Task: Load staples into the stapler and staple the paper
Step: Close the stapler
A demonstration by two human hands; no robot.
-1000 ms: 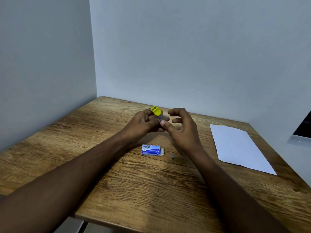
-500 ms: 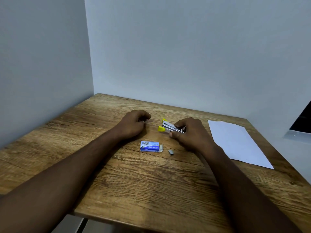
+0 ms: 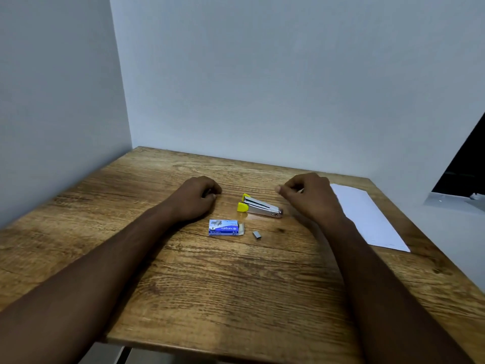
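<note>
Wood-grain table (image 3: 236,285) fills the lower part of the view, set into a corner between two pale grey walls. Both bare forearms reach forward across it.

Left hand (image 3: 195,199) rests on the tabletop at about 10 o'clock from the stapler, fingers curled into a loose fist; whether anything is inside it cannot be told. Right hand (image 3: 311,199) hovers at about 2 o'clock from the stapler, clear of it, with fingers bent and thumb tip drawn toward the index finger; it grasps nothing visible.

Between the two hands lies the stapler (image 3: 259,206), a small silver metal body with yellow plastic ends, flat on the table, its yellow end pointing left and its two arms slightly parted there. Neither hand touches it.

Just below it, at about 7 o'clock, sits a small blue and white staple box (image 3: 224,227) with its right end flap open. Near the box's right, at about 6 o'clock from the stapler, lies a short grey strip of staples (image 3: 257,234).

White paper (image 3: 367,219) lies flat at 3 o'clock, partly covered by the right hand.
</note>
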